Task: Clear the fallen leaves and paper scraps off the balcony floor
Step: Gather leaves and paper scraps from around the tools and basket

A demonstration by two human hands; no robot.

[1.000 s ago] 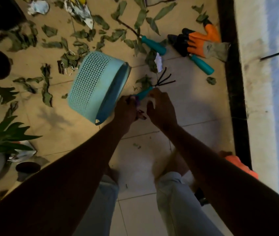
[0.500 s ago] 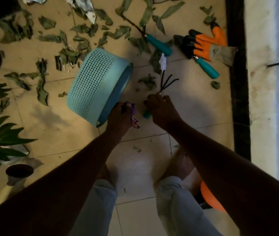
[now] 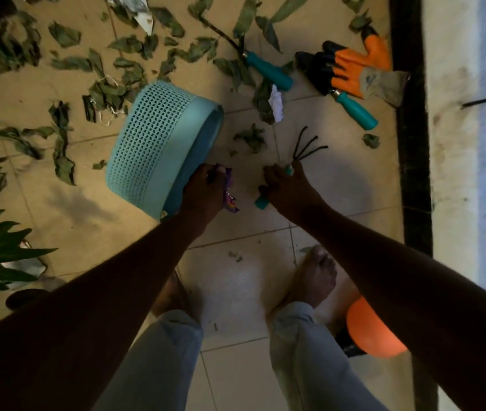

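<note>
Purple wrapper [image 3: 229,200] in left hand [image 3: 203,191], print unreadable; right hand [image 3: 290,191] grips rake [image 3: 262,202].

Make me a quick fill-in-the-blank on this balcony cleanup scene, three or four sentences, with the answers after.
The right hand grips a hand rake with ____ tines.
The left hand holds a ____ wrapper.
The blue basket lies tipped on its ____.
The black-tipped gloves are mostly ____.
Missing words: black, purple, side, orange.
</note>
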